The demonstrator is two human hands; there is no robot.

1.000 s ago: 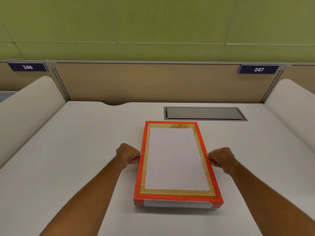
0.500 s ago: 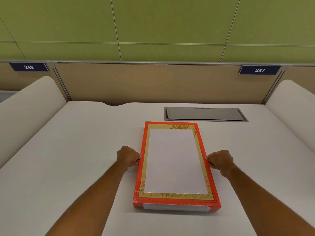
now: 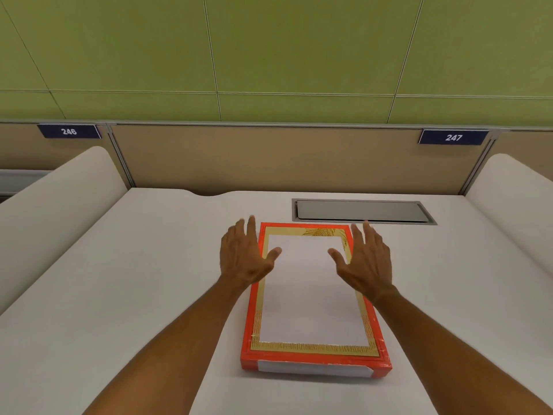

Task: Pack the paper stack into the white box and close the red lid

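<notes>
The red lid (image 3: 311,295), with a gold border and a white middle panel, lies flat and shut over the box on the white desk (image 3: 119,295). A white strip shows on the lid's near side. The paper stack and the white box are hidden under it. My left hand (image 3: 244,256) hovers over the lid's far left edge, fingers spread, holding nothing. My right hand (image 3: 365,259) hovers over the far right edge, likewise spread and empty.
A grey recessed cable hatch (image 3: 362,211) sits in the desk just behind the lid. White curved dividers (image 3: 51,205) flank the desk on both sides. A tan partition (image 3: 269,157) with number plates 246 and 247 closes the back.
Both hands have let go of the lid's long sides, lifted and opened, moving forward to hover over its far end. The lid lies where it was.
</notes>
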